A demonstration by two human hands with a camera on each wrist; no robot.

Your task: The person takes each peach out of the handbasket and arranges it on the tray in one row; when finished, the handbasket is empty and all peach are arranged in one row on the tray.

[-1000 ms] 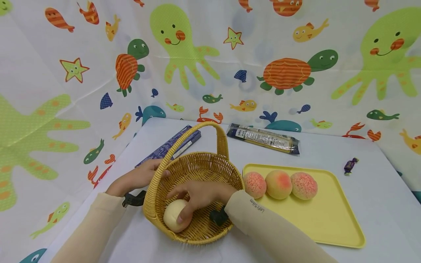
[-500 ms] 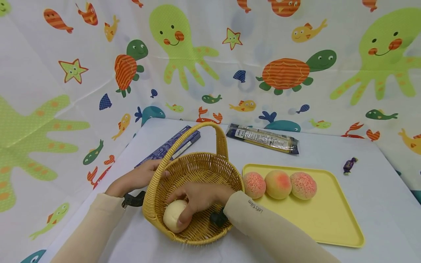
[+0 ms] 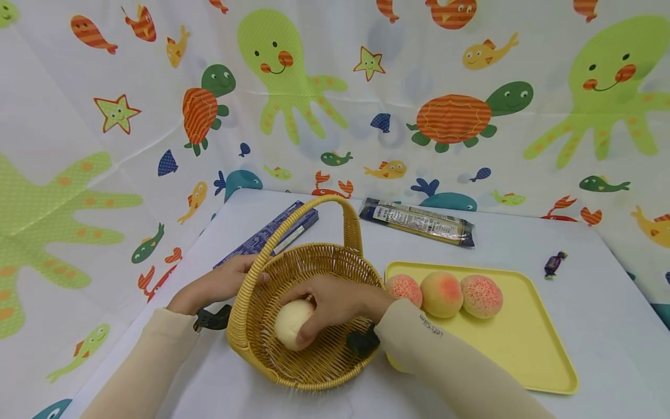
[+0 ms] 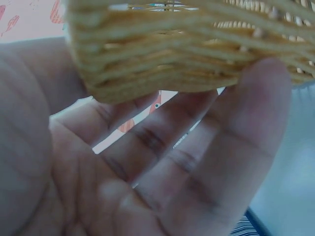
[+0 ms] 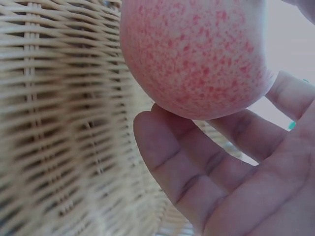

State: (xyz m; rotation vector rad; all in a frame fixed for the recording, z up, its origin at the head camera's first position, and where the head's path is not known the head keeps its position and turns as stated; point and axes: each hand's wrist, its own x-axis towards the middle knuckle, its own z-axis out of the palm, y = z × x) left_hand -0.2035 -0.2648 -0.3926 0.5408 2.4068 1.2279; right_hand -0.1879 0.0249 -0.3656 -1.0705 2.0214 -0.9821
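Observation:
In the head view my right hand (image 3: 335, 302) reaches inside a woven wicker basket (image 3: 303, 381) and grips a peach (image 3: 290, 326) with fingers and thumb. The peach's pale side faces up; the right wrist view shows its red-speckled skin (image 5: 197, 54) with fingers curled beneath it. At the basket's left side, my left hand (image 3: 225, 282) holds the rim near the foot of the arched handle (image 3: 277, 233). The left wrist view has its fingers (image 4: 266, 98) bent against the wicker edge (image 4: 162, 73).
Right of the basket lies a yellow tray (image 3: 523, 349) with three peaches (image 3: 442, 294) along its far side. A long blue box (image 3: 298, 224) is behind the basket, a dark-ended packet (image 3: 419, 221) at the back, and a purple wrapped candy (image 3: 555, 265) at far right.
My right hand has moved right and slightly away from me inside the basket, carrying the peach off the near left wall. The left hand and basket stay put.

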